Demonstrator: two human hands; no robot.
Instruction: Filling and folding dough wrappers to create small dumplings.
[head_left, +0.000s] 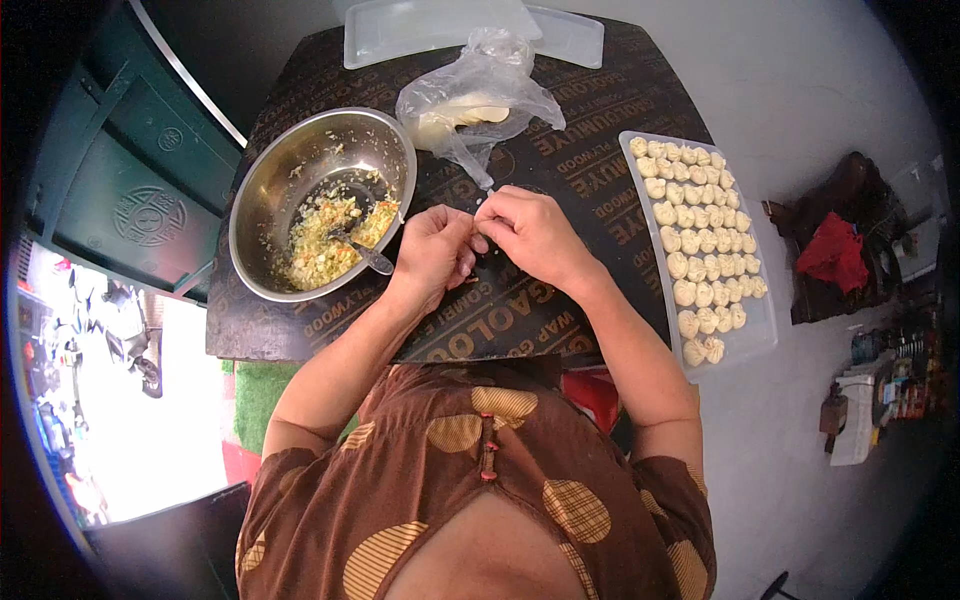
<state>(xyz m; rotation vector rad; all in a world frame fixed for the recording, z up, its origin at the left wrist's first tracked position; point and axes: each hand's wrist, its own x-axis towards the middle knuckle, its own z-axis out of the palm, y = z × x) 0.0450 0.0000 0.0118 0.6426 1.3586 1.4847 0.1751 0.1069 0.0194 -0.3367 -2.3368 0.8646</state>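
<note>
My left hand (437, 251) and my right hand (531, 231) meet over the middle of the dark plywood table, fingertips together. Whatever lies between them is mostly hidden by the fingers; a small pale bit, possibly dough, shows at the fingertips. Left of my hands stands a steel bowl (249, 247) with chopped vegetable filling (319, 255) and a metal spoon (367, 255) leaning on its rim. Beyond my hands lies a clear plastic bag (517, 82) with round dough wrappers (480, 112) showing inside. At the right, a translucent plastic tray (739, 352) bears rows of pleated dumplings (701, 240).
Two translucent plastic trays or lids (442, 30) (574, 34) lie at the table's far edge. The near table edge (465, 360) is against my body. A green door (142, 172) stands at the left, and a dark chair with a red cloth (834, 253) at the right.
</note>
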